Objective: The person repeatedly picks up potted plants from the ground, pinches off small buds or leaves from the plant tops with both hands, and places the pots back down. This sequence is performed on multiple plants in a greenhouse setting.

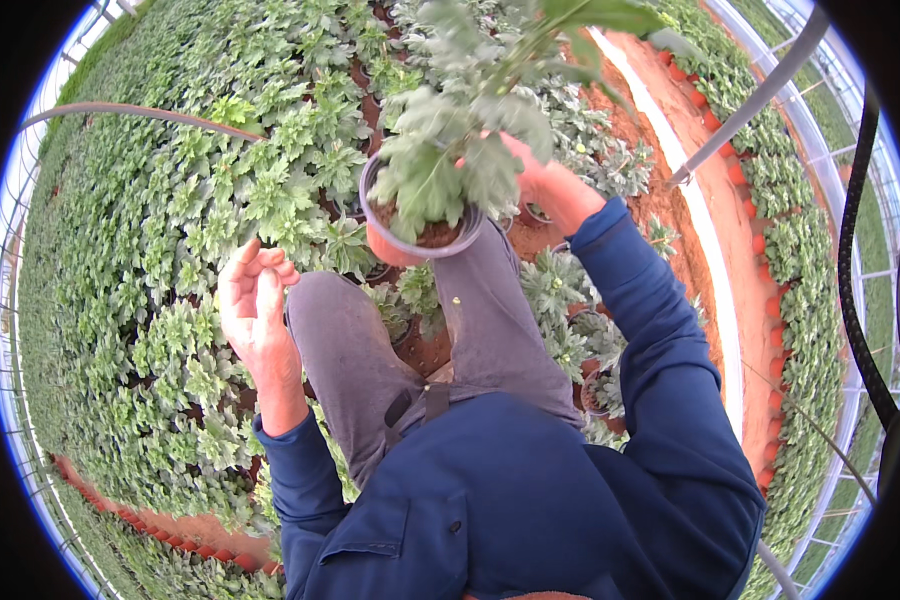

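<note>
A leafy green plant (487, 142) rises from a round plastic pot (420, 244) with soil in it, in front of my knees. My right hand (532, 176) is behind the leaves, to the right of the pot; its fingers are mostly hidden, and whether they grip the stem cannot be told. Upper leaves look blurred. My left hand (259, 300) is raised palm up beside my left knee, over the potted plants, with fingers partly curled and nothing in it.
Dense rows of leafy potted plants (255, 165) spread to the left. More potted plants (559, 281) stand by my right leg. A bright white strip (709, 247) runs along reddish soil (727, 225) at the right. A grey pole (750, 97) slants down there.
</note>
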`<state>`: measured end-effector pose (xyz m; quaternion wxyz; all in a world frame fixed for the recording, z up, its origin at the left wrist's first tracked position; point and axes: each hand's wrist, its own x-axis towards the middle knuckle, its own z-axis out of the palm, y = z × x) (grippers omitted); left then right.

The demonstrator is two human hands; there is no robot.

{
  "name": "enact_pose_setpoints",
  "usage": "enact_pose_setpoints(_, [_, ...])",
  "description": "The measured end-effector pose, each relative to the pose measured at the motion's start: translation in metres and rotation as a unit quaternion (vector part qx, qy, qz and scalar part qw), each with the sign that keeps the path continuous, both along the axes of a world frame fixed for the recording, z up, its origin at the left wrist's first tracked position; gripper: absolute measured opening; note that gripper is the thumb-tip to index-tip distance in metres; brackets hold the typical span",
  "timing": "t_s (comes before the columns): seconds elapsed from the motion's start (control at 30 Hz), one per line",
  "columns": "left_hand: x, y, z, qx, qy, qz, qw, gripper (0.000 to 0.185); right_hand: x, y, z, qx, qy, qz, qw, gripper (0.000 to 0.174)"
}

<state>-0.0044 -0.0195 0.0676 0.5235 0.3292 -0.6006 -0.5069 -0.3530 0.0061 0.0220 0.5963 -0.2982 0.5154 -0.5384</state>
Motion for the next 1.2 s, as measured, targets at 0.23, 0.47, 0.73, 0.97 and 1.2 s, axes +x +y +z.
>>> enact_pose_setpoints(0.23, [-0.008, -0.017, -0.074, 0.014, -0.183, 0.052, 0.982, 0.030, -0.122, -0.018, 0.044, -0.059, 0.193, -0.183, 0.962, 0.013])
enact_pose_setpoints(0.47, [-0.005, -0.017, -0.086, -0.119, -0.308, 0.100, 0.939, 0.024, -0.203, -0.047, -0.123, 0.114, 0.711, 0.011, 0.693, 0.016])
enact_pose_setpoints(0.73, [-0.003, -0.021, -0.086, -0.126, -0.383, 0.140, 0.904, 0.019, -0.229, -0.060, -0.359, 0.110, 0.561, -0.108, 0.813, 0.022])
enact_pose_setpoints(0.97, [0.000, -0.023, -0.085, -0.135, -0.415, 0.139, 0.889, 0.022, -0.222, -0.080, -0.420, 0.132, 0.445, -0.129, 0.876, 0.029])
enact_pose_setpoints(1.2, [-0.001, -0.023, -0.084, -0.126, -0.436, 0.140, 0.880, 0.019, -0.180, -0.094, -0.395, 0.167, 0.120, -0.186, 0.961, 0.025])
